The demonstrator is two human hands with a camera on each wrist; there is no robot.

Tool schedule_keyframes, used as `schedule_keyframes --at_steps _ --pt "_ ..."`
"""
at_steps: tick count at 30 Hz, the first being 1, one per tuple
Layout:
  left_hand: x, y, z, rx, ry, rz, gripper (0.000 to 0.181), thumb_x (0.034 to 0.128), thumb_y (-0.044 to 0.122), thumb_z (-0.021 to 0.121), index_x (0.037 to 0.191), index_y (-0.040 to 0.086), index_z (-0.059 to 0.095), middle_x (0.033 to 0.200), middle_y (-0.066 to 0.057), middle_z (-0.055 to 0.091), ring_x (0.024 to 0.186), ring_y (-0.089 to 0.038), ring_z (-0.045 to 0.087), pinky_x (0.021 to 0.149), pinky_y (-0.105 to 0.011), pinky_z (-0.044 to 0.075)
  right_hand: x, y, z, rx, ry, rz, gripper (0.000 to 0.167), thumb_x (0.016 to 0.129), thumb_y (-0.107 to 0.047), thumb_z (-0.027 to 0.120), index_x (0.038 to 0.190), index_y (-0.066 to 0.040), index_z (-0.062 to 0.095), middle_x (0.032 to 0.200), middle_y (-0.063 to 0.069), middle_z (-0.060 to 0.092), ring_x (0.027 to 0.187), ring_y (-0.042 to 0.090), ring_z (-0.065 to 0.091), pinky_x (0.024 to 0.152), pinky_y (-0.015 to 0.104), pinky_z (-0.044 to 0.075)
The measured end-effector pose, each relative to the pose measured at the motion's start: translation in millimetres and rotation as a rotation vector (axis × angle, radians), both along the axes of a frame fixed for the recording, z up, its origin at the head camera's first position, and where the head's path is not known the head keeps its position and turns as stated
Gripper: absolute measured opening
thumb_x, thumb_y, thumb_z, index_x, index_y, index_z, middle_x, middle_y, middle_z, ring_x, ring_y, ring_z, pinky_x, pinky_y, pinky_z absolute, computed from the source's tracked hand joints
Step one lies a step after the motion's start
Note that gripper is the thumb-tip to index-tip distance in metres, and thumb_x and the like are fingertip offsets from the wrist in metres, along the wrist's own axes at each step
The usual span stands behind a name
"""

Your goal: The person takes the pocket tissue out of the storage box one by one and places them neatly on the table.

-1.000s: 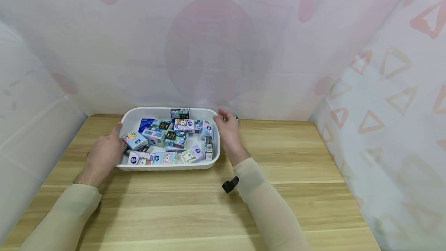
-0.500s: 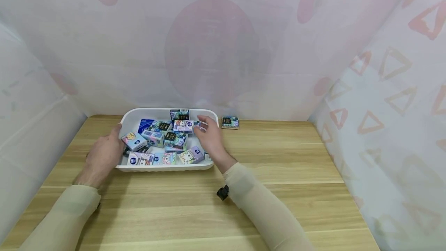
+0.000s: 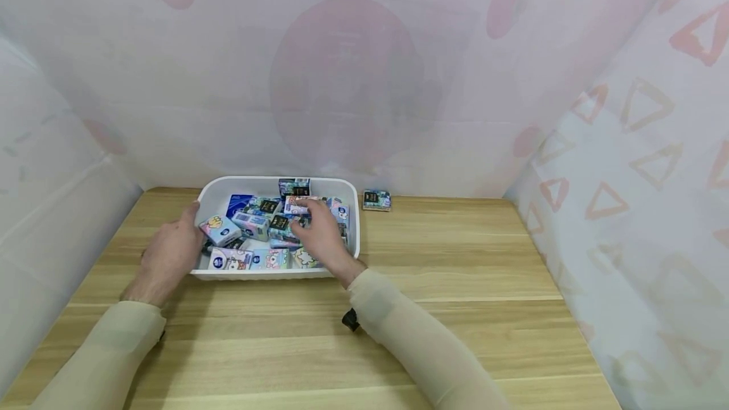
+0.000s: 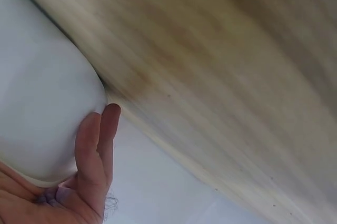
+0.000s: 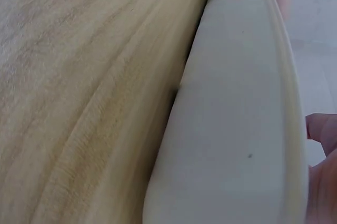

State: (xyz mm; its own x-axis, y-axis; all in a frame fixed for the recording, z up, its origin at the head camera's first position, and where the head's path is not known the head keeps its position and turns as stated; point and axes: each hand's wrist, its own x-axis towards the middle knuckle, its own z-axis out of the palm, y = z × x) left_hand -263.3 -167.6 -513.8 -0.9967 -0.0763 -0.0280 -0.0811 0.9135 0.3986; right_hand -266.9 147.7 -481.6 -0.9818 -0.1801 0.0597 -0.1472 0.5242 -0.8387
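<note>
A white plastic tub (image 3: 353,233) holds several pocket tissue packs, some pale with cartoon animals (image 3: 221,229), others dark with floral print (image 3: 264,206). My left hand (image 3: 171,255) holds the tub's left side, thumb at the rim; in the left wrist view its fingers (image 4: 89,150) lie along the outer wall. Over the tub's right half reaches my right hand (image 3: 321,236), thumb and index finger apart above a dark pack (image 3: 280,225) and a pale cartoon pack (image 3: 294,204). Whether its fingertips touch either pack I cannot tell. The right hand hides packs below it.
One dark floral tissue pack (image 3: 376,200) lies on the wooden table (image 3: 455,283) right of the tub, close to the back edge. A printed cloth backdrop (image 3: 444,144) rises behind the table, with cloth walls at both sides.
My right hand has let go of the dark floral pack at the back right, then moved left over the tub. The left hand has stayed at the tub's left side.
</note>
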Motion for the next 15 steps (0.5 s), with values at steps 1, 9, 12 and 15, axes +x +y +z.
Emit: schedule_keyframes --at_steps 1,9,12,15 --pt "0.3 0.3 0.5 0.008 -0.014 0.009 0.073 0.1217 0.012 0.045 0.187 0.002 0.013 0.12 -0.051 0.067 0.074 -0.04 0.068 0.056 -0.044 0.051 -0.7 -1 -1.5 0.023 -0.004 0.005 0.056 0.113 -0.015 0.077 0.168 -0.01 0.063 0.175 0.016 0.059 0.142 0.037 0.07 0.131 0.05 0.054" --pt "-1.0 -0.1 3.8 0.044 -0.055 -0.006 0.074 0.121 0.014 0.04 0.186 0.0 0.008 0.117 -0.046 0.068 0.078 -0.04 0.066 0.062 -0.045 0.05 -4.1 -5 -9.6 0.147 -0.017 0.044 0.058 0.11 -0.013 0.081 0.166 -0.011 0.065 0.172 0.013 0.063 0.136 0.031 0.072 0.13 0.045 0.055" --pt "-1.7 -1.9 3.4 0.041 -0.052 -0.028 0.075 0.1203 0.012 0.041 0.185 -0.003 0.007 0.108 -0.043 0.069 0.074 -0.039 0.065 0.06 -0.045 0.05 -6.2 -6 -15.3 0.206 0.01 0.081 0.058 0.108 -0.012 0.082 0.163 -0.011 0.068 0.17 0.011 0.066 0.143 0.029 0.071 0.128 0.044 0.056" --pt "-2.0 -3.8 2.2 0.033 -0.045 -0.038 0.074 0.1204 0.012 0.041 0.184 -0.005 0.007 0.11 -0.045 0.07 0.076 -0.041 0.067 0.061 -0.046 0.051 -6.8 -7 -17.7 0.254 0.029 0.109 0.057 0.107 -0.01 0.083 0.162 -0.01 0.069 0.169 0.011 0.067 0.156 0.028 0.065 0.133 0.043 0.053"
